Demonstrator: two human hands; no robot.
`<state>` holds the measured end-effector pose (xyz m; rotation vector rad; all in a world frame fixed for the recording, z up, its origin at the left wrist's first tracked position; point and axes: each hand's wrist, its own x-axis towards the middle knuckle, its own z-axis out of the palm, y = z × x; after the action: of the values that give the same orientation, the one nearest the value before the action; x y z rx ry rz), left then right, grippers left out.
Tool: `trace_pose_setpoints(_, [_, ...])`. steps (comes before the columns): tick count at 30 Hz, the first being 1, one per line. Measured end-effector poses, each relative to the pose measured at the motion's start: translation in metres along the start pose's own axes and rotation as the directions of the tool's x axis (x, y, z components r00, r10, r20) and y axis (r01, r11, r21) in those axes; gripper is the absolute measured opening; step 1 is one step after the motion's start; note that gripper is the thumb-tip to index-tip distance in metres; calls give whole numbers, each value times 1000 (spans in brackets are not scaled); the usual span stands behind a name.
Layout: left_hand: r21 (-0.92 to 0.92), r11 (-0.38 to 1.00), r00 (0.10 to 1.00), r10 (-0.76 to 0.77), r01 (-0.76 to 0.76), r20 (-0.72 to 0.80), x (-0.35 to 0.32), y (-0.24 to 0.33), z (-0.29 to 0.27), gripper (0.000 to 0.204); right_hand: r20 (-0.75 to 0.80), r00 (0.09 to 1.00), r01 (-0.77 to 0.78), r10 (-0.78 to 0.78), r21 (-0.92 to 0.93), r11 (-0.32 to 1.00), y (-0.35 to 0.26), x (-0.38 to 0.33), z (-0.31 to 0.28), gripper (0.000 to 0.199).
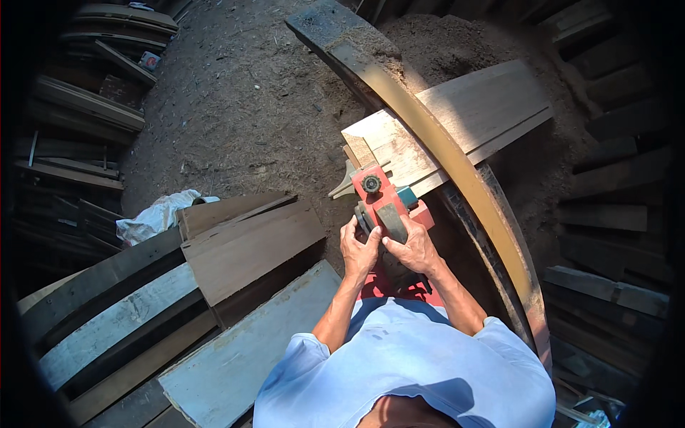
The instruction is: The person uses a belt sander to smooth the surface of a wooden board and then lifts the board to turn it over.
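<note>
Both my hands are on a red electric hand planer (372, 187) in front of my body. It has a round black knob at its far end and a green part on its right side. My left hand (359, 248) grips the tool's left side, with the thumb turned inward. Across from it, my right hand (414, 247) is wrapped round the right side, thumb along the grey-green part. Just beyond the planer lies a pale wooden board (492, 100). A long yellowish beam (435, 139), bent by the lens, crosses over the board.
Stacked planks (121, 285) and a pale flat panel (250, 349) lie at my left. A crumpled white sheet (160, 217) rests near them. More timber (606, 217) lines the right side. Wood shavings (457, 43) cover the dirt ground (235, 107) beyond the beam.
</note>
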<state>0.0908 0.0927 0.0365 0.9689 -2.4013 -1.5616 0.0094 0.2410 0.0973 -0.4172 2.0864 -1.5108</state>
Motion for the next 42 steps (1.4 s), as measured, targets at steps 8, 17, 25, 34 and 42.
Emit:
trace_pose_setpoints(8, [-9, 1000, 1000, 22, -22, -1, 35, 6, -7, 65, 23, 1000, -2, 2, -11, 1000, -11, 34, 0, 41])
trace_pose_setpoints(17, [-47, 999, 999, 27, -28, -19, 68, 11, -15, 63, 7, 1000, 30, -30, 7, 1000, -18, 68, 6, 41])
trace_pose_setpoints(25, [-17, 999, 998, 51, -51, -33, 102, 9, -21, 60, 3, 997, 78, -78, 19, 997, -22, 99, 12, 43])
trace_pose_setpoints(34, [-78, 996, 999, 36, -38, -28, 150, 11, -32, 60, -15, 990, 139, -139, 5, 990, -31, 145, 21, 43])
trace_pose_setpoints(42, [-169, 985, 999, 26, -30, -27, 201, -7, -45, 62, 25, 991, 136, -135, -18, 991, -49, 192, 32, 43])
